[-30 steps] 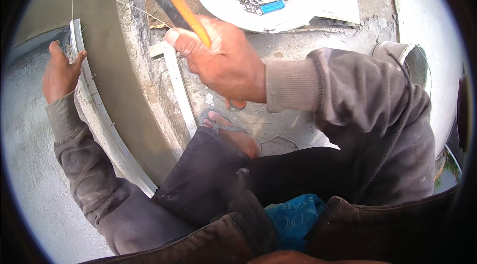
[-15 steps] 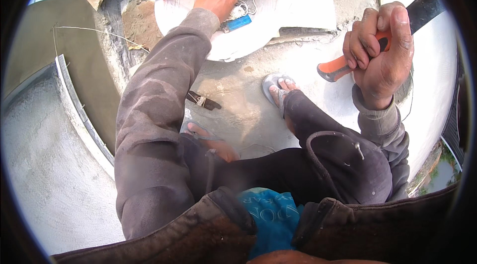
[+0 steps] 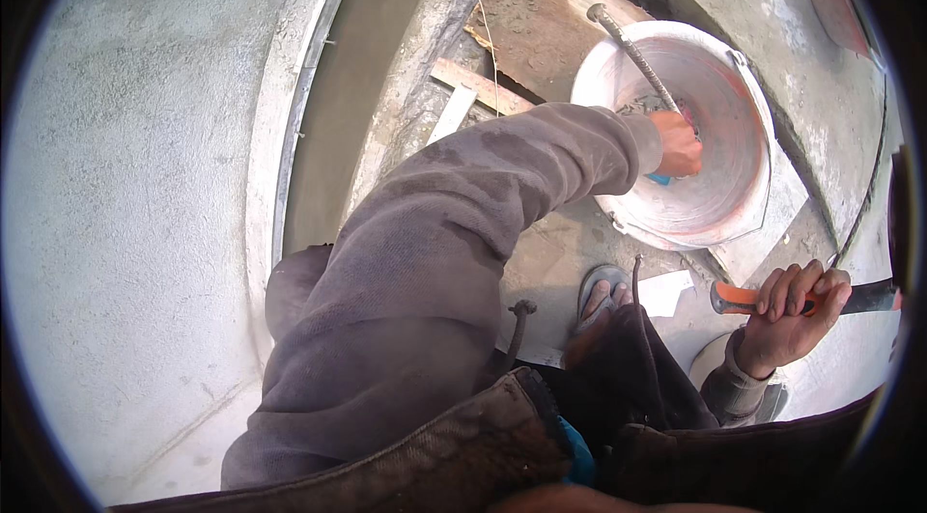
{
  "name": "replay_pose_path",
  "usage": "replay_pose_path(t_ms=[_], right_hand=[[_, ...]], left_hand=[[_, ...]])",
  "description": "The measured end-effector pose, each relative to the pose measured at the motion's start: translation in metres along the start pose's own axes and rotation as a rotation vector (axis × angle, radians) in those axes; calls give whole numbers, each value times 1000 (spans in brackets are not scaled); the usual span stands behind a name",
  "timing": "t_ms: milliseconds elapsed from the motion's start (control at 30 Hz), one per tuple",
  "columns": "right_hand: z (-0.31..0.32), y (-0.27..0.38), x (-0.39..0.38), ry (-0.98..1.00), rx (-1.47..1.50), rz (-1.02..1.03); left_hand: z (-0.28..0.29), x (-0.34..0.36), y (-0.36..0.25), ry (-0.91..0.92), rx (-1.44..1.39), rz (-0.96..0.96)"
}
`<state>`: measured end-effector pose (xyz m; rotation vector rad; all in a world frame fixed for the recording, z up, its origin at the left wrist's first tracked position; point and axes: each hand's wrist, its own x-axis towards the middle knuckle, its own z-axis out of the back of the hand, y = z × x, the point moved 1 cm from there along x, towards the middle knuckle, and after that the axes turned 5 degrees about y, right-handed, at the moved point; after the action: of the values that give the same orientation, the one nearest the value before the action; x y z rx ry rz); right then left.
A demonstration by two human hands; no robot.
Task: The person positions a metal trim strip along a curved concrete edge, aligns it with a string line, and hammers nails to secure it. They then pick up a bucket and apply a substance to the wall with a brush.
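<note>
My left hand (image 3: pixel 680 144) reaches down into a white bucket (image 3: pixel 739 180) with reddish stains inside. Its fingers curl downward, and what they grip, if anything, is hidden. A ribbed metal rod (image 3: pixel 632 52) leans out over the bucket's rim, its lower end beside that hand. Part of a blue object (image 3: pixel 660 179) shows just beneath the hand. Out to the right, my right hand (image 3: pixel 797 308) is closed round the orange-and-black handle of a tool (image 3: pixel 739 299). The tool's dark far end runs out of view, so its kind cannot be told.
A worn board (image 3: pixel 560 16) lies beyond the bucket, with wooden strips (image 3: pixel 473 88) nearer me. On the left stands a pale plastered wall (image 3: pixel 145 175) with a metal-edged strip (image 3: pixel 314 55). A thin string (image 3: pixel 480 6) hangs across. A reddish container (image 3: pixel 837 9) sits far right.
The view has swung left, so the bucket now appears farther right. My left hand stays inside it, and the rod now slants more steeply. My right hand still grips the tool, now held lower and nearly level.
</note>
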<state>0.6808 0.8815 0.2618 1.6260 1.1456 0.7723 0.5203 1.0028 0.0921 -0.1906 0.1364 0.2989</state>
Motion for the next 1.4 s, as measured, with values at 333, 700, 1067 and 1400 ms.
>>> replay_pose_path(t_ms=[333, 700, 1067, 1400], right_hand=[[-50, 88, 27, -66, -400, -181], [-99, 175, -108, -322, 22, -1042], [-61, 84, -182, -523, -19, -1265], [-66, 81, -191, -559, 52, -1343]], left_hand=[[121, -59, -58, -490, -1076, 624], [161, -99, -111, -705, -1722, 1304], [2, 5, -33, 107, -564, 849], [-29, 29, -20, 191, -55, 555]])
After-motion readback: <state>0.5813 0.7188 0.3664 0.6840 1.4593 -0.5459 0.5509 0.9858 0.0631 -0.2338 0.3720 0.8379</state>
